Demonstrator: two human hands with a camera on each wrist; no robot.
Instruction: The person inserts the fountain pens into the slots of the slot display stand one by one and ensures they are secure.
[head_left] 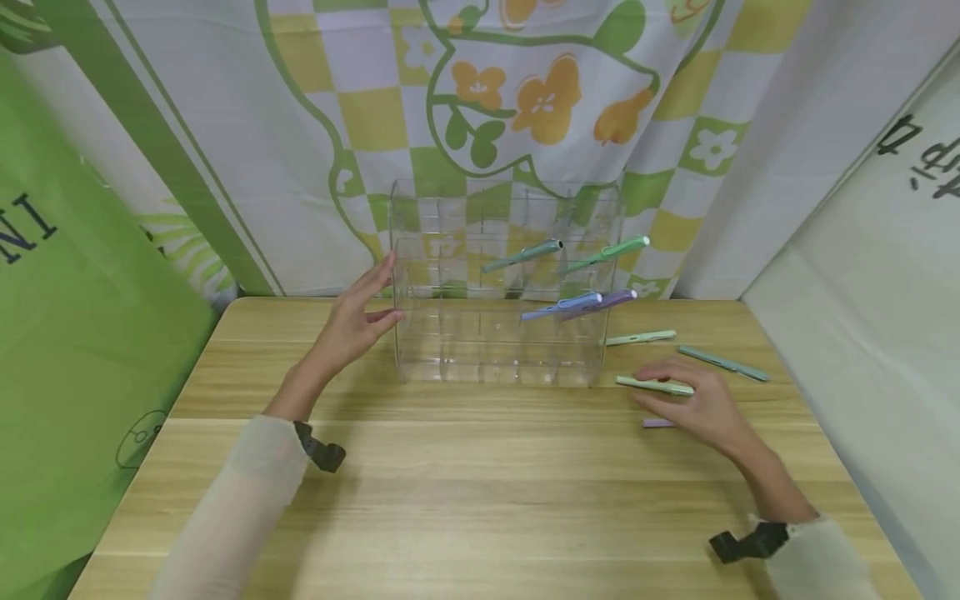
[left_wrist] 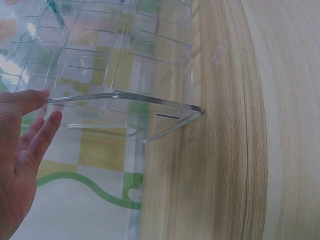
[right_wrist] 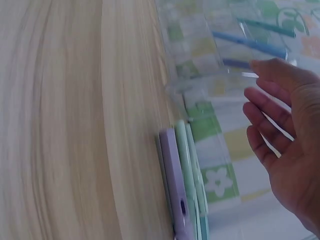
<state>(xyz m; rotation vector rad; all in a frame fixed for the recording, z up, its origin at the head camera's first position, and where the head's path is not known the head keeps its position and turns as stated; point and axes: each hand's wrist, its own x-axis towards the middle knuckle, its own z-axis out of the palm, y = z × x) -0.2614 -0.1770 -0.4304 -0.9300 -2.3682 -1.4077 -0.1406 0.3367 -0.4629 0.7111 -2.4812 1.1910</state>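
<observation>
A clear acrylic organizer with rows of compartments stands at the table's back. My left hand holds its left side edge, thumb on one face and fingers on the other in the left wrist view. My right hand hovers over the loose pens, its fingers apart and nothing between them in the right wrist view. Nearest to it lies a light green pen. A purple pen, partly hidden by the hand in the head view, another light green pen and a teal pen lie around it.
Slanted in the organizer's right compartments are a dark teal pen, a green pen, a blue pen and a violet pen. A patterned curtain hangs behind the wooden table. Fabric panels flank both sides.
</observation>
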